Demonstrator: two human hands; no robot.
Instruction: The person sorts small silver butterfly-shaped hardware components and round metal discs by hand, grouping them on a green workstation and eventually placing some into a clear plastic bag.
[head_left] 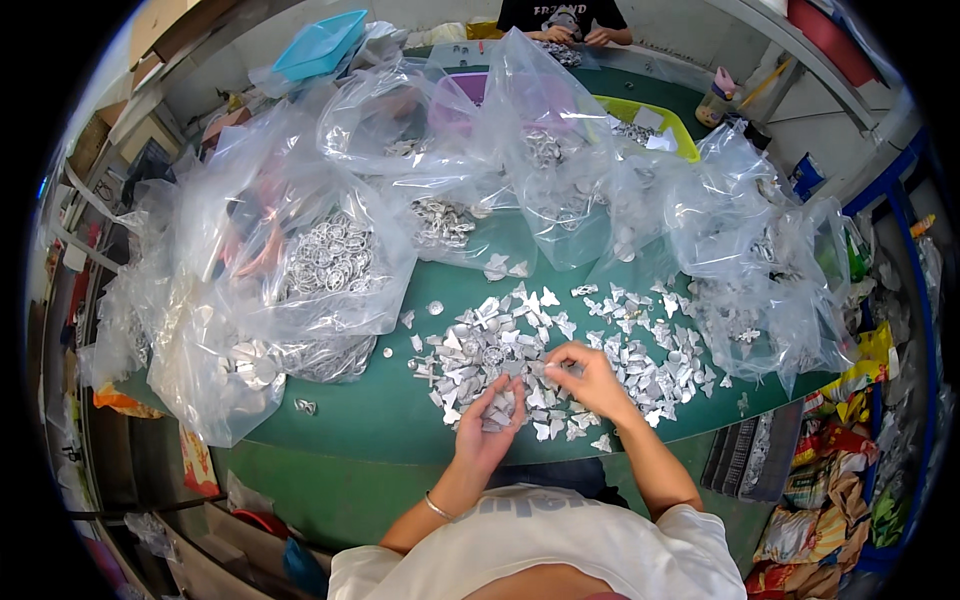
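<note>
My left hand (486, 428) is cupped palm up at the near edge of a heap, its fingers curled round several small silver metal pieces (499, 408). Just right of it, my right hand (588, 380) reaches over the heap with thumb and forefinger pinched together. Whatever is between those fingertips is too small to make out. Beneath and around both hands spreads a pile of small flat silver metal pieces (655, 375), some of them winged in outline like butterflies. A few round openwork pieces lie among them on the green tabletop (350, 425).
Clear plastic bags (340, 260) of silver rings and metal parts crowd the left and back; more bags (760, 290) stand at right. Behind are a purple basin (460, 92), a yellow-green tray (680, 135) and a co-worker's hands (598, 37). A dark crate (750, 455) sits below the table's right edge.
</note>
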